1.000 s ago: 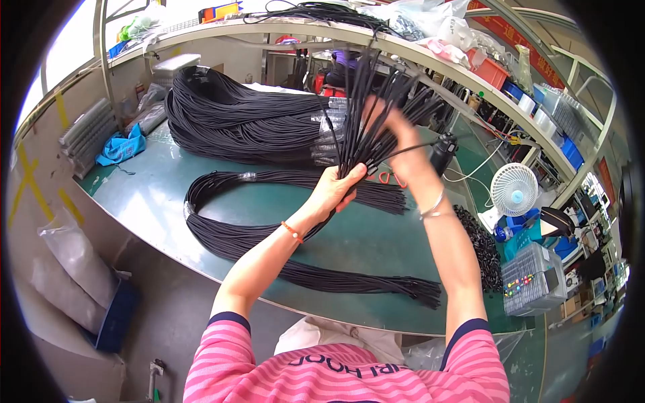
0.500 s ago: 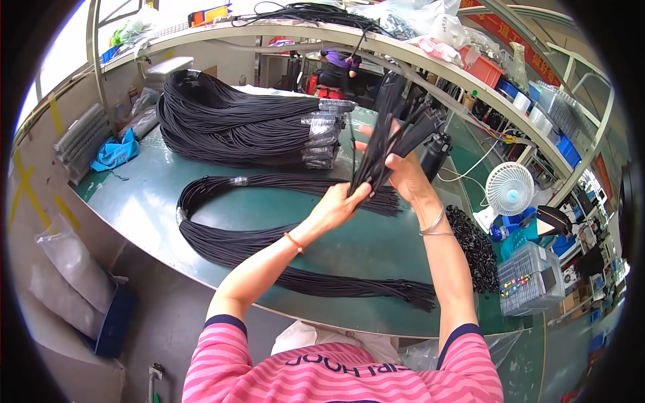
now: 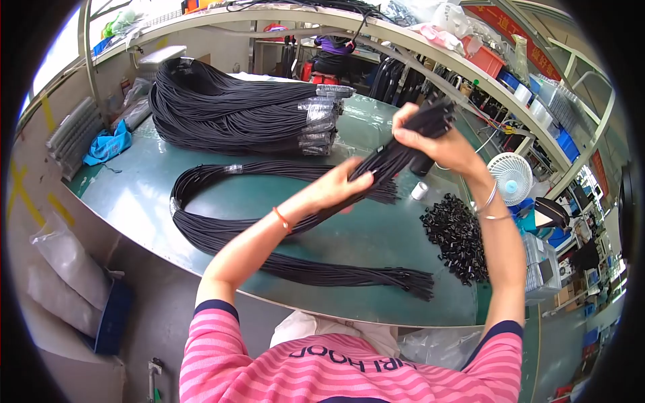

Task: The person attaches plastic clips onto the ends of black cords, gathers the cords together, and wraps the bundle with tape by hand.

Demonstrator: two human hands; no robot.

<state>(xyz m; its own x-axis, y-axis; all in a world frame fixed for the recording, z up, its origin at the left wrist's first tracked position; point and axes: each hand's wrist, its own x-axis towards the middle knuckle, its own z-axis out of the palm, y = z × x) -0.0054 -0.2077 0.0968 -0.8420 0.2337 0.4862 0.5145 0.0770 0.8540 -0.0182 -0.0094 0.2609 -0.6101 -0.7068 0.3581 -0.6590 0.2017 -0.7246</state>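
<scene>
My right hand (image 3: 437,142) is wrapped round the upper end of a bundle of black cables (image 3: 386,161), just below its tips. Lower down the same bundle, my left hand (image 3: 342,185) grips it with the thumb on top. The bundle slants up to the right above the green table (image 3: 363,235). Beneath it lies a U-shaped bundle of black cables (image 3: 215,232), tied with clear wrap. Behind my left hand is a thick stack of looped black cables (image 3: 228,111) with plastic-wrapped ends.
A pile of small black parts (image 3: 455,238) lies on the right of the table, near a white spool (image 3: 419,191). A fan (image 3: 509,178) and clear plastic boxes (image 3: 539,269) stand farther right. A shelf (image 3: 396,50) crosses above the back; a person (image 3: 334,55) sits beyond.
My right hand has moved right and closed round the bundle's upper end. The cables, loosely spread before, are now gathered together. The white spool and more of the black parts have come into view.
</scene>
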